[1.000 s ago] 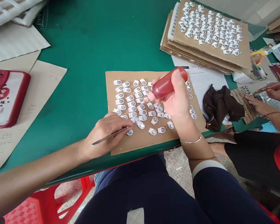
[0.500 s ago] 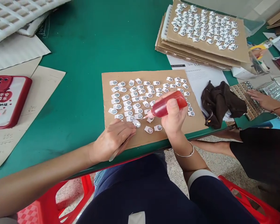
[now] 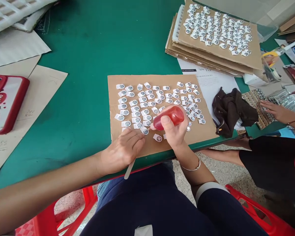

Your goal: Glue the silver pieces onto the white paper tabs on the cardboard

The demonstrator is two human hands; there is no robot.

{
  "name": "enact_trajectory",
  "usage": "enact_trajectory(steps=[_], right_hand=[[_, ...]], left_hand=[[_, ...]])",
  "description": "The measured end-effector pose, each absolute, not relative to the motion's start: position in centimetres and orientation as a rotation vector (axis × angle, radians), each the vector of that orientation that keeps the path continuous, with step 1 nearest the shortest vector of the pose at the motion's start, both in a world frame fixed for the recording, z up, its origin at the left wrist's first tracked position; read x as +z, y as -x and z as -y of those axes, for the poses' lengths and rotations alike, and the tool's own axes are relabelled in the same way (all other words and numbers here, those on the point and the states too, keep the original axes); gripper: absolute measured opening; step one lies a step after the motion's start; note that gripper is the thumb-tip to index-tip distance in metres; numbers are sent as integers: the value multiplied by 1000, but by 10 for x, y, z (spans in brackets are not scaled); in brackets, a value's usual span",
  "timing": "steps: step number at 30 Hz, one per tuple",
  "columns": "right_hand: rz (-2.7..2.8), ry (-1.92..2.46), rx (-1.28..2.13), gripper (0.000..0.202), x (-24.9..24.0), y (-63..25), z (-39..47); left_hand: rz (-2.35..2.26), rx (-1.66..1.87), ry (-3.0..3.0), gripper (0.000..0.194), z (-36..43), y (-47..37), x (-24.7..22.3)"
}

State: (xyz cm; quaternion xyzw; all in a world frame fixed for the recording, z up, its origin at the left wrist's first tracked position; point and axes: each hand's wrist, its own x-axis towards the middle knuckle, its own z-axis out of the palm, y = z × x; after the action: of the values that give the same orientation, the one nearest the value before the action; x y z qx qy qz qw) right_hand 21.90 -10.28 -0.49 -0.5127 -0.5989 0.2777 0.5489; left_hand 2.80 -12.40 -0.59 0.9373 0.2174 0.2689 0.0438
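A brown cardboard sheet lies at the table's front edge with several small white tagged pieces in columns. My right hand is wrapped round a red squeeze bottle, whose pale nozzle points left at a white piece. My left hand rests closed at the sheet's lower left, fingertips beside that same piece. A thin tool sticks out below its palm, held in the hand. Whether the nozzle touches the piece is too small to tell.
Stacked cardboard sheets with more pieces stand at the back right. Nearby are a dark cloth and another person's hand on small metallic parts. At left lie a red-edged phone, papers and a white grid tray.
My right hand and the bottle have shifted slightly left and down, the bottle now tipped more toward the camera. My left hand has turned, so the tool points more steeply downward.
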Motion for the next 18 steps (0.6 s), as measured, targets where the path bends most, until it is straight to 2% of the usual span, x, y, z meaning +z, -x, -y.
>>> enact_trajectory(steps=[3, 6, 10, 18], right_hand=[[1492, 1206, 651, 29, -4, -215, 101], [1586, 1175, 612, 25, -3, -212, 100], [1641, 1150, 586, 18, -1, -211, 100], [1665, 1142, 545, 19, -1, -210, 100]], left_hand=[[-636, 859, -3020, 17, 127, -30, -5], [-627, 856, -3112, 13, 130, -31, -7], [-629, 821, -3160, 13, 132, -31, -10], [-620, 795, -3182, 12, 134, -31, -12]])
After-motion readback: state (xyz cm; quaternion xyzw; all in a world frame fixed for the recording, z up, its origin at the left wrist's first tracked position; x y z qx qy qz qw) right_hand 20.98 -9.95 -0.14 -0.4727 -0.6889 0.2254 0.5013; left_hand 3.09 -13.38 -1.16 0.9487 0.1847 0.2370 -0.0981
